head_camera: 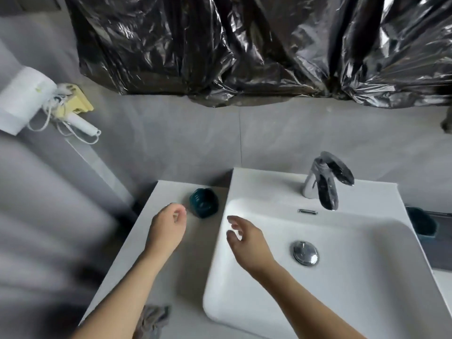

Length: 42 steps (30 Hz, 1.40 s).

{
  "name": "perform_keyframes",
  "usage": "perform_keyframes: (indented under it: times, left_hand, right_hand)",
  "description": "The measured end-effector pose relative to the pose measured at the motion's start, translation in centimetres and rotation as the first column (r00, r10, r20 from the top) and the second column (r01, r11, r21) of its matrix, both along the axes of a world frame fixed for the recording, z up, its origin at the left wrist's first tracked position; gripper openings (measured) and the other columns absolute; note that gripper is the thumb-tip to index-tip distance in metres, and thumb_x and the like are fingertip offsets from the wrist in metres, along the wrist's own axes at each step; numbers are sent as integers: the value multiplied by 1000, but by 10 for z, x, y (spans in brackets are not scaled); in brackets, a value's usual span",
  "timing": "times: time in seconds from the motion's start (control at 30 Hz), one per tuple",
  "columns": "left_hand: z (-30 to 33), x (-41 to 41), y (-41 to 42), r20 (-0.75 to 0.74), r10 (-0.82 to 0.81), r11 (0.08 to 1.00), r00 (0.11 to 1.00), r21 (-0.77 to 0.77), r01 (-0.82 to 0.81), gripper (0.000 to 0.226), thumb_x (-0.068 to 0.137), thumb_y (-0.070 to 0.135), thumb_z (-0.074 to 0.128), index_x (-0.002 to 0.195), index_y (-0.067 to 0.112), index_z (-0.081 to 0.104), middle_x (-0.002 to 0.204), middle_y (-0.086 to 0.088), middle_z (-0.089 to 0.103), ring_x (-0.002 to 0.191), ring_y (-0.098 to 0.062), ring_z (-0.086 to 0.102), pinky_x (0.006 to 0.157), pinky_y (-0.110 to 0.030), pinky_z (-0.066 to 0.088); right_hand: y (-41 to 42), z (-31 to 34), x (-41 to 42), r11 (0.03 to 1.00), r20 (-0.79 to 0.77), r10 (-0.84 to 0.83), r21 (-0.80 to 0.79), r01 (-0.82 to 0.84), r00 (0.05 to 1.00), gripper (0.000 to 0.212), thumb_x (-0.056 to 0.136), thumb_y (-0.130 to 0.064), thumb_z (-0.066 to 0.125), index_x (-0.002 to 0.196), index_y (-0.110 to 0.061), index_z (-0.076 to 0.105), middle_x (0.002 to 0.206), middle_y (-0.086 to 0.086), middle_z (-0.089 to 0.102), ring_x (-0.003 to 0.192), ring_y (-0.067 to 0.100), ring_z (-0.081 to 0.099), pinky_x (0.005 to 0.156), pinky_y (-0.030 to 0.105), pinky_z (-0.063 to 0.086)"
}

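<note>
The black plastic sheet (220, 45) across the wall at twelve o'clock hangs down toward the faucet (322, 182). It looks safe unless an arm swings high and drags it.

The white basin (342, 302) fills the four o'clock quarter, and its raised left rim stands between the two hands. The right hand (247, 238) hovers over that rim with its fingers spread and relaxed, holding nothing. If it crosses toward ten o'clock at a low height, the knuckles could knock the rim.

The tabletop (195, 265) is a narrow strip, and its outer edge at eight o'clock drops off beside the wall. The small teal dish (204, 203) sits on the strip, at ten o'clock of the basin bowl and just beside its rim. Glossy as it is, it is probably slippery if wet.

The left hand (167, 228) lies at eight o'clock of the dish, near it but seemingly not touching. Its fingers are loosely curled around nothing. A quick or glancing grab could skate the dish against the rim or send it off the strip.

A grey cloth (151, 319) lies at six o'clock by the left forearm, which could sweep it off the edge.
</note>
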<state>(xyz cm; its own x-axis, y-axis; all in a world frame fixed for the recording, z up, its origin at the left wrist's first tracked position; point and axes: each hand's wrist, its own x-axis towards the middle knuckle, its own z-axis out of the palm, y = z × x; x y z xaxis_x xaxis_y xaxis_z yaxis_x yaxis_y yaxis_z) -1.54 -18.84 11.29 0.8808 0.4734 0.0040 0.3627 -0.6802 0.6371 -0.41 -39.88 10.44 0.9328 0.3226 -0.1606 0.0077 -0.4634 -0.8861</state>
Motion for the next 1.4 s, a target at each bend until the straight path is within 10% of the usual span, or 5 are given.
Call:
perform_keyframes:
  times: [0.37, 0.53, 0.77, 0.9, 1.4]
  left_hand:
    - [-110, 168, 98, -353, -161, 987, 922, -41, 157, 35, 82, 37, 57, 65, 8, 48, 64, -6, 53, 62, -27, 46, 56, -29, 36]
    - [-135, 177, 95, -362, -227, 954, 904, 105, 282, 26, 86, 26, 60, 70, 6, 63, 65, -11, 61, 65, -36, 57, 54, -30, 40]
    - [-90, 162, 99, -284, -214, 934, 934, 221, 281, 35, 85, 19, 56, 56, 8, 40, 50, -6, 38, 56, -35, 43, 50, -31, 28]
    - [-17, 137, 86, -167, -263, 886, 950, 347, 306, 40, 84, 22, 58, 54, 11, 33, 47, -6, 34, 54, -35, 38, 48, -34, 26]
    - [29, 54, -172, -315, -654, 684, 688, 143, 716, 27, 88, 32, 52, 76, 11, 64, 69, -6, 62, 72, -29, 52, 68, -40, 52]
  right_hand:
    - [143, -51, 107, 933, -539, -290, 24, 359, 791, 55, 92, -5, 44, 147, -13, 39, 141, 2, 49, 121, 20, 51, 90, 24, 40]
    - [164, -76, 130, 908, -581, -381, -88, 410, 719, 45, 83, -5, 42, 127, -9, 53, 101, 8, 62, 75, 18, 54, 56, 25, 39]
    - [154, -50, 128, 927, -572, -345, -85, 364, 744, 54, 83, -32, 52, 132, -12, 41, 103, 6, 57, 83, 20, 55, 72, 32, 45]
    - [120, -9, 115, 964, -444, -237, 4, 267, 864, 60, 77, -41, 57, 132, -19, 47, 115, 2, 63, 100, 21, 62, 92, 45, 55]
    - [-158, 20, 15, 953, -484, -253, 22, 301, 838, 32, 83, -6, 55, 109, -12, 70, 95, 16, 73, 76, 26, 71, 58, 36, 61]
